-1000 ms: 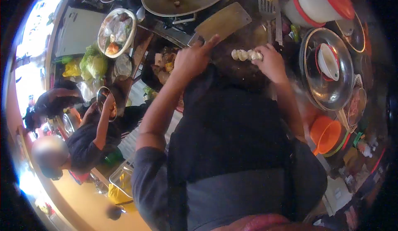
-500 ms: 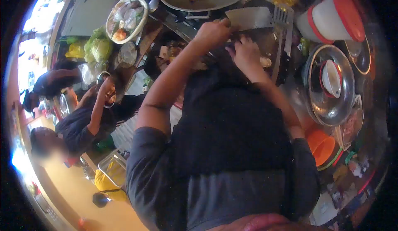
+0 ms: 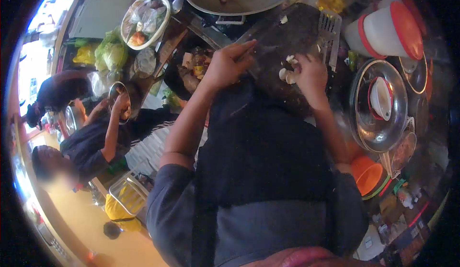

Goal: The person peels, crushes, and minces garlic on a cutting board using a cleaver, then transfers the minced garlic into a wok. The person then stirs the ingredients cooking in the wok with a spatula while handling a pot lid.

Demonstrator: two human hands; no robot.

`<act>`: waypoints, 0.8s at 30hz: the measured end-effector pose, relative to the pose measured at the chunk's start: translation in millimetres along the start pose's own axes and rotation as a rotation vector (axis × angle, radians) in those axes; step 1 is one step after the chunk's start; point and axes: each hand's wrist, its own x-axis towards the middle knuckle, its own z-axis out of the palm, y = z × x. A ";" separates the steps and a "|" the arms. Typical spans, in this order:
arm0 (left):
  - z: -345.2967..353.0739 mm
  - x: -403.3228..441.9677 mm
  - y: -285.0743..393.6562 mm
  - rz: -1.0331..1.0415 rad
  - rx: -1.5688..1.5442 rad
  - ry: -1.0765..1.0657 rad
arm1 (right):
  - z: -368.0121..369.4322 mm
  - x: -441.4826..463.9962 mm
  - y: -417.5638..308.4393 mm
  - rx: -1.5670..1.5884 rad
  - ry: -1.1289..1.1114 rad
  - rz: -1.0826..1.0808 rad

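My right hand (image 3: 310, 75) has its fingertips closed around pale garlic pieces (image 3: 288, 74) on the dark board (image 3: 273, 41). Small white bits lie scattered near it. My left hand (image 3: 229, 65) is raised at the board's left edge, its fingers bent as they were around the cleaver. The cleaver's blade cannot be made out now; it seems turned edge-on or hidden. A slotted turner (image 3: 329, 32) lies along the board's right side. Beyond the board stands a wide wok (image 3: 239, 3) with chopped pieces in it.
White-and-red containers (image 3: 383, 29) and a large metal basin (image 3: 357, 109) with a small bowl stand on the right, above an orange bucket (image 3: 366, 176). At left are a bowl of food (image 3: 165, 22), lettuce (image 3: 110, 53) and another person (image 3: 88, 142) holding a metal bowl (image 3: 115, 94).
My left hand has moved back and left, and the cleaver's broad blade no longer shows over the board. My right hand has shifted right and down, onto the garlic pieces.
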 end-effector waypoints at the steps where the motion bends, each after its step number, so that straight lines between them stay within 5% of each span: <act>1: -2.3 -1.3 -1.2 0.003 0.001 0.009 | -8.1 7.2 -3.6 -0.009 0.028 0.080; 3: -6.3 -6.1 -8.4 -0.244 -0.153 0.035 | -7.4 35.7 -4.8 0.035 0.091 0.063; 6: -6.2 -23.0 -30.6 -0.171 -0.268 0.085 | 24.8 83.7 11.7 0.107 0.152 -0.028; 10: -2.6 -52.7 -33.8 0.071 0.281 0.079 | 38.7 123.2 14.6 0.161 0.074 -0.238; 11: -11.5 -59.6 -25.1 -0.057 0.333 -0.053 | 42.7 131.3 26.0 0.068 0.003 -0.330; 14: 5.3 -56.0 -50.9 -0.097 0.567 -0.192 | 32.8 131.9 34.1 0.018 -0.038 -0.283; 15: 5.8 -60.0 -57.3 0.140 0.550 -0.020 | 62.8 151.4 78.6 -0.020 -0.046 -0.288; 19: 48.6 6.7 -100.5 0.462 0.773 0.105 | 16.4 132.0 89.0 0.342 -0.106 0.009; 24: 96.6 62.3 -108.5 0.478 0.899 0.099 | -0.4 111.6 85.5 0.877 -0.113 0.162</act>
